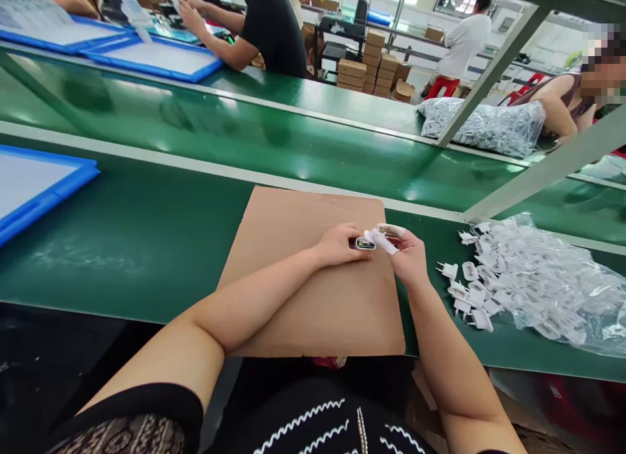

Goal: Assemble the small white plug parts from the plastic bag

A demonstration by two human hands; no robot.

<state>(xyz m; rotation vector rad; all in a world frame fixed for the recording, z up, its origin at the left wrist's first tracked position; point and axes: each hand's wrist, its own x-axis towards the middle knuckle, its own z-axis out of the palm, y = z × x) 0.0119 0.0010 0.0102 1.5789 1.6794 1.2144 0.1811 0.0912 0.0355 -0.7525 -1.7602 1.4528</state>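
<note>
Head view: left hand (338,245) pinches white charger housing (366,248) over cardboard sheet (317,310), open end facing camera, likely keeping circuit board (364,243) visible. Right hand (409,255) fingertips nearly closed on 1 small white piece (370,235) beside it. Plug pieces (475,295) lie rightward, presumably for reach.

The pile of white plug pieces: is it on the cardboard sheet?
No, the pile lies on the green table, to the right of the cardboard sheet.
</note>
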